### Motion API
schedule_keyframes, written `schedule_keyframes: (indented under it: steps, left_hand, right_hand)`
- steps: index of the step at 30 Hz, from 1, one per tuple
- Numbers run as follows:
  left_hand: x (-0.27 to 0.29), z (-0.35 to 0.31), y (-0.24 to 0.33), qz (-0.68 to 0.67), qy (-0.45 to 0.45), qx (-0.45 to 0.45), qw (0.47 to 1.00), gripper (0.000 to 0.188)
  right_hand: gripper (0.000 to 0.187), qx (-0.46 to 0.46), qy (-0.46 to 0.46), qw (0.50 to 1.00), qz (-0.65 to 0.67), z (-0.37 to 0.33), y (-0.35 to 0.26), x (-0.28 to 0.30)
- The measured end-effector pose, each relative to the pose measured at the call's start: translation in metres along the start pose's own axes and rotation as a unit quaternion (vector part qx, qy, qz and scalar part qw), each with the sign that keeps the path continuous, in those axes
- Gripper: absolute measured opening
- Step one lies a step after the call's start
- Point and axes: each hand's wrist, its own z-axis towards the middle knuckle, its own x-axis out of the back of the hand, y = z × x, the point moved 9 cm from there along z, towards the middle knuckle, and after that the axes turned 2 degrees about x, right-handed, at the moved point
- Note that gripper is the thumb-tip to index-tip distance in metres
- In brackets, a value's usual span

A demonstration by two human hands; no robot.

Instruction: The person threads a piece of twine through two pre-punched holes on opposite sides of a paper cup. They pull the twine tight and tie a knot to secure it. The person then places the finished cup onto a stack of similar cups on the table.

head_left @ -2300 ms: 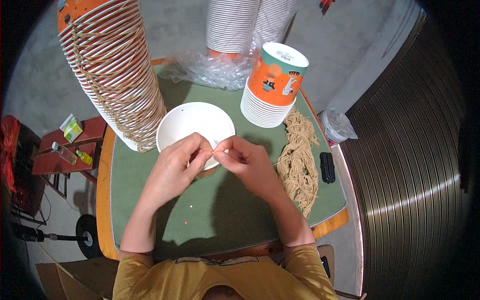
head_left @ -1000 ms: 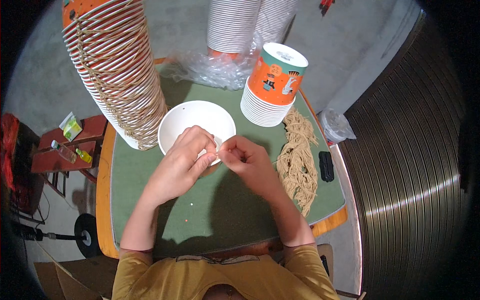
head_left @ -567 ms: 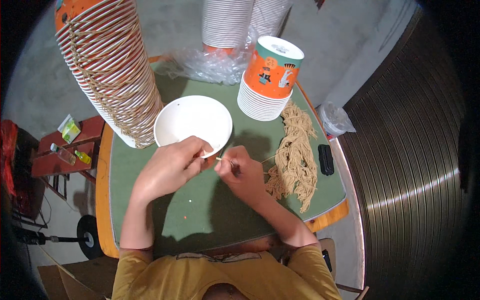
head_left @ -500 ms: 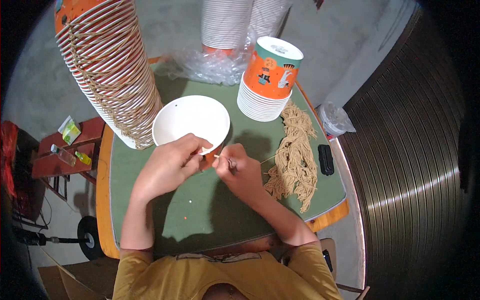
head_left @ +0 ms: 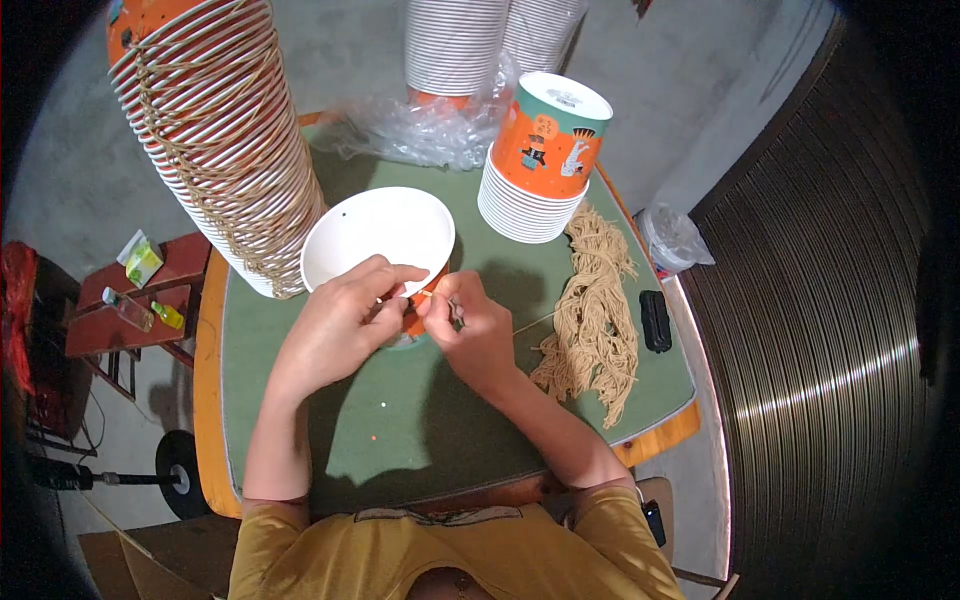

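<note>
A paper bucket [head_left: 375,235], white inside and orange outside, is tilted on the table with its mouth toward me. My left hand [head_left: 345,325] grips its near rim between thumb and fingers. Close to that rim, my right hand [head_left: 470,330] pinches the pale end of a cord [head_left: 428,293] against the bucket's side. A small dark metal piece also shows by the right fingers, too little of it visible to name. A thin strand runs from behind the right hand to a heap of tan cords [head_left: 590,320]. The fingertips partly hide the bucket's wall.
A tall stack of buckets with cord handles [head_left: 215,140] leans at the left. Upside-down buckets [head_left: 545,150] stand at the back right, near crumpled clear plastic [head_left: 430,135]. A black case [head_left: 654,321] lies by the right edge of the green tabletop [head_left: 400,440].
My right hand has moved slightly left and up, bringing the cord end to the bucket's wall by my left fingers. The bucket has tilted slightly, showing more of its orange side.
</note>
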Motion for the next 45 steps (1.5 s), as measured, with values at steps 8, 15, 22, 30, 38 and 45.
schedule_keyframes:
  steps: [8,15,22,30,38,45]
  left_hand:
    - [-0.003,0.001,0.000,-0.009,0.008,-0.011,1.000,0.028]
    - [-0.006,0.000,-0.001,-0.005,0.005,-0.009,1.000,0.027]
    - [-0.011,0.001,-0.008,-0.013,-0.004,-0.029,0.999,0.025]
    - [-0.029,0.003,-0.026,-0.074,-0.081,0.060,0.992,0.013]
    - [-0.045,0.002,-0.015,0.006,-0.086,0.045,0.995,0.021]
    - [-0.060,0.000,-0.006,0.081,-0.067,0.014,0.994,0.017]
  right_hand:
    - [0.017,0.012,-0.002,1.000,-0.027,0.001,-0.005,0.002]
    - [0.016,0.014,-0.003,0.999,-0.041,0.001,-0.006,0.002]
    - [0.015,0.014,-0.008,0.998,-0.065,-0.003,-0.007,0.001]
    - [0.015,-0.011,-0.022,0.998,-0.062,-0.015,0.000,-0.001]
    - [0.036,-0.208,-0.170,0.958,0.100,-0.020,0.018,0.002]
    - [0.049,-0.200,-0.209,0.953,-0.088,-0.022,0.034,0.006]
